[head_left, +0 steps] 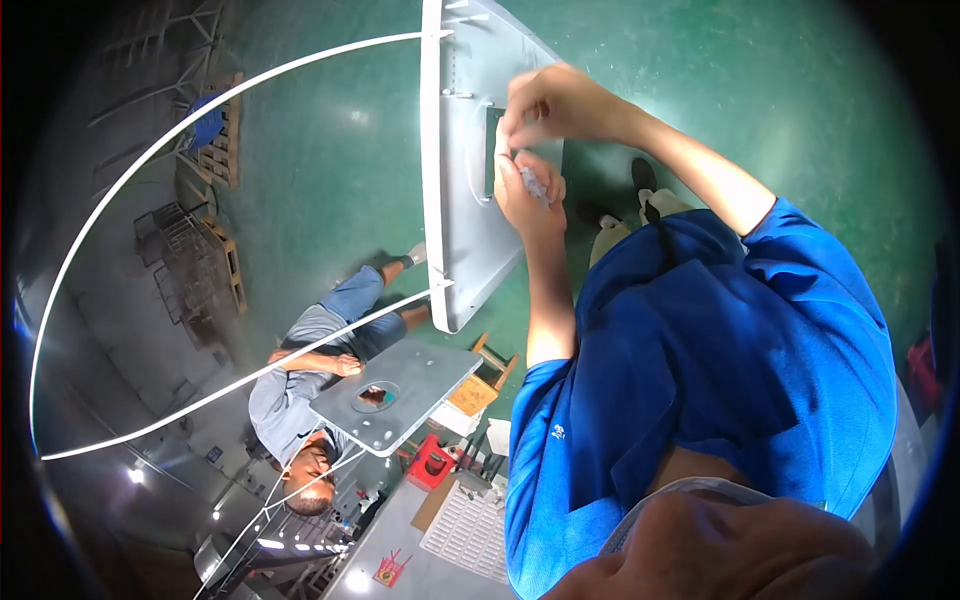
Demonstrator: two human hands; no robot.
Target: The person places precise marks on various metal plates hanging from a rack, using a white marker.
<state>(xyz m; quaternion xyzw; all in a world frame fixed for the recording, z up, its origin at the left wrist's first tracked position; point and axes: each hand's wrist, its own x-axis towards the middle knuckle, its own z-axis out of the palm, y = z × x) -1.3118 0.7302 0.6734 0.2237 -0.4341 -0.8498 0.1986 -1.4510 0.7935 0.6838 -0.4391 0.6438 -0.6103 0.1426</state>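
Observation:
My left hand [530, 190] is closed around a crumpled, pale, see-through bit that looks like thin plastic [535, 186]. Just above it, the fingers of my right hand [550, 105] are pinched together at the left hand's fingertips. Anything between those fingertips is too small and blurred to name. Both hands are over the near side of a grey panel [462, 230] with a white edge, standing on its side. Behind my fingers the panel has a dark rectangular opening [491, 150]. Short pegs [458, 95] stick out of its face.
A long white curved rod [150, 155] bows out leftward from the panel. Another person [290, 385] at lower left holds a grey board [420, 385] with an oval opening. Below are a wooden stool [485, 375], a red box [430, 463] and a white slotted tray [468, 530] on a table.

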